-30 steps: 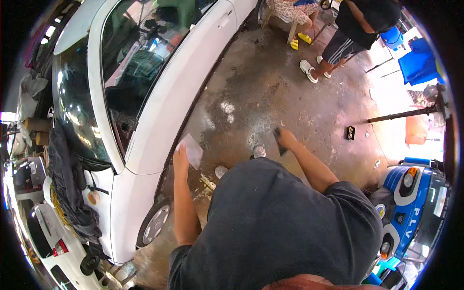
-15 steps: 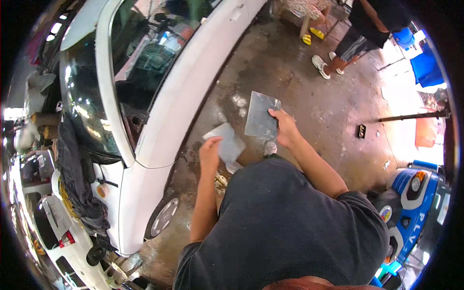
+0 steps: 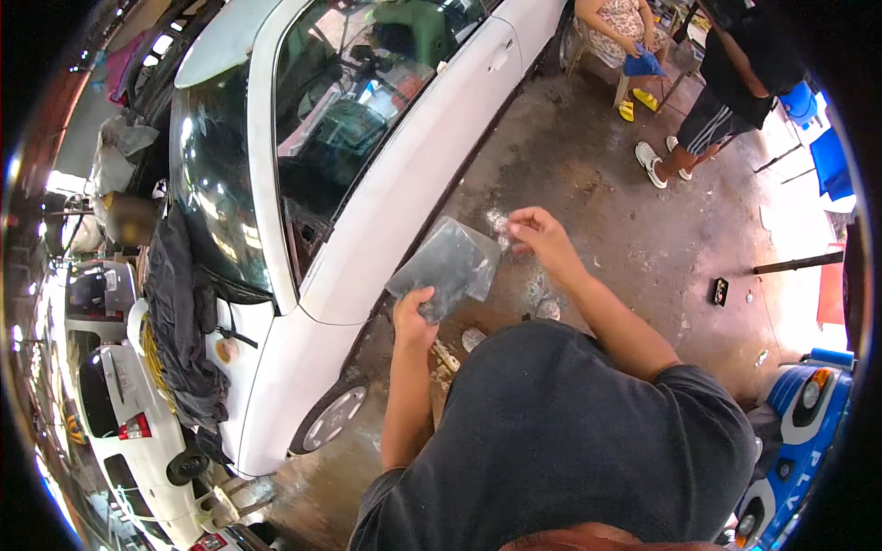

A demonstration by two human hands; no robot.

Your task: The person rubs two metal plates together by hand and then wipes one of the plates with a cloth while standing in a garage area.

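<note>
My left hand (image 3: 415, 320) grips two thin, flat, rectangular grey sheets by their lower edge, with the thumb lying on top. The darker grey sheet (image 3: 432, 274) overlaps a paler grey sheet (image 3: 481, 266), whose corner sticks out to the right. Just right of the sheets, my right hand (image 3: 544, 241) hovers apart from them, fingers partly bent and separated. I see nothing in it. The sheets' exact material cannot be made out.
A white car (image 3: 404, 165) with a wheel (image 3: 333, 418) stands close on my left. A blue vehicle (image 3: 804, 441) is at the right. Ahead are a standing person (image 3: 726, 101) and a seated person (image 3: 617, 23). A small black tray (image 3: 718, 292) lies on the wet concrete floor (image 3: 634, 248).
The darker sheet has passed from my right hand to my left, which now holds both sheets together. My right hand has let go. The view has shifted, so the surroundings sit further right.
</note>
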